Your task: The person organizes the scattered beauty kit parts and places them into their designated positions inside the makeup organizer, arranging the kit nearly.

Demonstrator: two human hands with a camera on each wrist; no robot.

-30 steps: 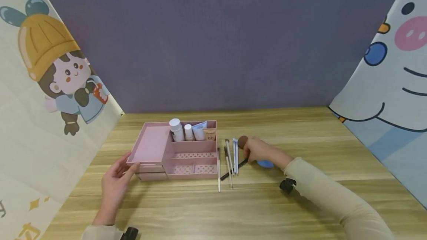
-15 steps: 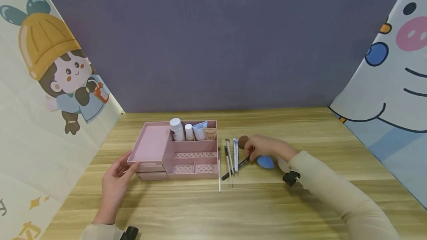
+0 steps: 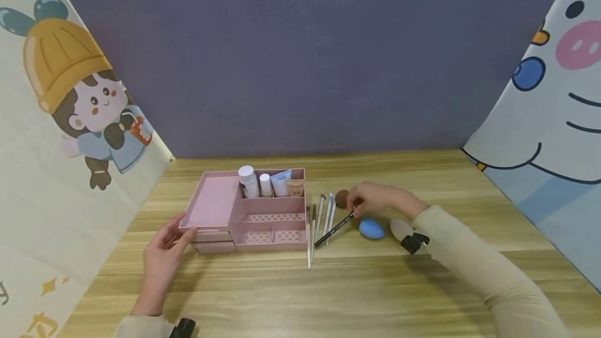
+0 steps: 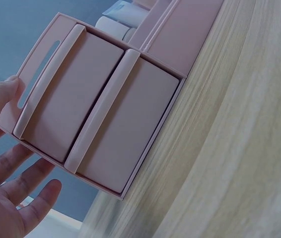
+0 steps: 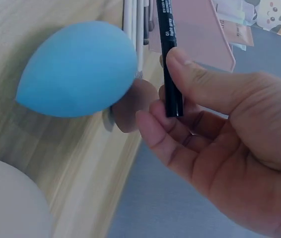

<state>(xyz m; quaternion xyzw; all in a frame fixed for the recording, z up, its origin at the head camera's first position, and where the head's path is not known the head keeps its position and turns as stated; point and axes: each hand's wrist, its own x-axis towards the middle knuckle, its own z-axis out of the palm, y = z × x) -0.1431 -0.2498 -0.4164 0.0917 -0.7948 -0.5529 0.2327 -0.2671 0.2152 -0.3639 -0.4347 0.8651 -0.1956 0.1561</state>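
My left hand (image 3: 161,254) holds the front left corner of a pink desktop organizer (image 3: 213,200), thumb on the front and fingers at the side. In the left wrist view its two drawers (image 4: 76,94) are closed. My right hand (image 3: 375,200) pinches one end of a black eyebrow pencil (image 3: 334,230) between thumb and fingers. Its other end slants down toward the makeup brushes (image 3: 313,233) beside the organizer. Close below that hand lies a blue makeup sponge (image 3: 371,228). A brown round brush head (image 3: 341,200) is partly hidden behind the hand.
The organizer's back compartment holds a white bottle (image 3: 249,181), a smaller white-capped bottle (image 3: 265,185), a pale blue tube (image 3: 281,184) and a tan tube (image 3: 296,188). A pale sponge (image 3: 399,228) lies near the right wrist. A dark wall (image 3: 310,67) stands behind the wooden table (image 3: 300,296).
My right hand has lifted the eyebrow pencil and drawn it a little up and right from among the brushes, some of which shifted. The blue sponge moved slightly. The left hand stays put.
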